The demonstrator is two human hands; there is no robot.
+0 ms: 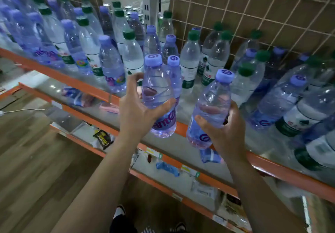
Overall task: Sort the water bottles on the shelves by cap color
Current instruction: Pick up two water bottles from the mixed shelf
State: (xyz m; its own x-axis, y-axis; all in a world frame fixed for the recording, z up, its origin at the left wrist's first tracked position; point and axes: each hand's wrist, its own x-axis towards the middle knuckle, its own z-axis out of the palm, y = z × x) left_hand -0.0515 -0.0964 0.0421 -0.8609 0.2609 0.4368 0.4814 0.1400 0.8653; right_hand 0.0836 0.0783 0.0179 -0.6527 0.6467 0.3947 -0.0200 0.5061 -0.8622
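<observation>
The left hand [137, 111] grips a purple-capped bottle [156, 89]. The right hand [223, 131] grips a second bottle [211, 104]. Green-capped bottles [190, 58] stand beyond both hands.

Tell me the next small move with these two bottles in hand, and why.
Probably set the left hand's purple-capped bottle down next to the front purple bottle near the shelf edge. The right hand also grips a purple-capped one, and green-capped bottles stand right behind both, so the purple caps seem better grouped to the left.
</observation>
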